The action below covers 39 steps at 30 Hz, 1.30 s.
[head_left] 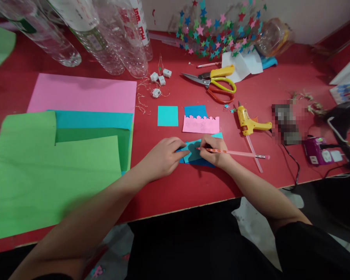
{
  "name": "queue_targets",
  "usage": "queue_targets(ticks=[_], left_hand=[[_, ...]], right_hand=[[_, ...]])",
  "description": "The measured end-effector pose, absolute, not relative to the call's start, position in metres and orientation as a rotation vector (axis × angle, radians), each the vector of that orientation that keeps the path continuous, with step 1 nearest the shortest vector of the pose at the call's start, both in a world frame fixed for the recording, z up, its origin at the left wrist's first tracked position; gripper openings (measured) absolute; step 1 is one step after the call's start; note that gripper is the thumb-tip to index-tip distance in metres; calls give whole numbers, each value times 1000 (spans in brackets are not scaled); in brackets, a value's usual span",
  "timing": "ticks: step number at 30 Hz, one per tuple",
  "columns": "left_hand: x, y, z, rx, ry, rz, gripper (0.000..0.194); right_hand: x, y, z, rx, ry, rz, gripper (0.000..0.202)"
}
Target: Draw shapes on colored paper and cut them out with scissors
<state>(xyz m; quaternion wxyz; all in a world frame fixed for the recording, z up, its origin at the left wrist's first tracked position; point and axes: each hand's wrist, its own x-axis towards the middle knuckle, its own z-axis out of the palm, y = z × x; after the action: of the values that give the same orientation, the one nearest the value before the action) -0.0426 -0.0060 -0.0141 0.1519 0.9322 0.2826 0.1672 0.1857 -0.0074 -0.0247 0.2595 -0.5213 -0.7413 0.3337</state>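
Bottle label (141,24): red lettering, illegible | hands (217,152): pencil (239,154) on blue paper (193,154)

A red tabletop (163,194) with a worn front edge against a plain pale wall (306,19)

The table (151,198) is red; the pencil (239,154), pink.

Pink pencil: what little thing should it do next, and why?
I think the pink pencil should make a short mark on the light blue paper. The right hand holds it with its tip at the paper, and the left hand's fingers seem to steady the paper's left end.
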Motion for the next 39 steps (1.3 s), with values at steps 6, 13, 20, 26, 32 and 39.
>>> queue_targets(ticks=[6, 13, 20, 26, 32, 39], left_hand=[[-42, -6, -13, 2707, 801, 489, 29], [-42, -6, -14, 2712, 798, 490, 29], [-42, -6, -15, 2693, 807, 475, 29], [-41, -6, -15, 2685, 813, 473, 29], [-41, -6, -15, 2685, 812, 472, 29], [-42, -6, -13, 2689, 812, 467, 30]], right_hand=[[185, -8, -23, -1393, -2000, 910, 11], [181, -9, -18, -1407, -2020, 900, 11], [179, -10, -19, -1367, -2020, 938, 14], [181, -9, -18, -1298, -2077, 956, 14], [178, -11, -17, -1354, -2040, 912, 18], [176, -13, -20, -1463, -1911, 858, 17]])
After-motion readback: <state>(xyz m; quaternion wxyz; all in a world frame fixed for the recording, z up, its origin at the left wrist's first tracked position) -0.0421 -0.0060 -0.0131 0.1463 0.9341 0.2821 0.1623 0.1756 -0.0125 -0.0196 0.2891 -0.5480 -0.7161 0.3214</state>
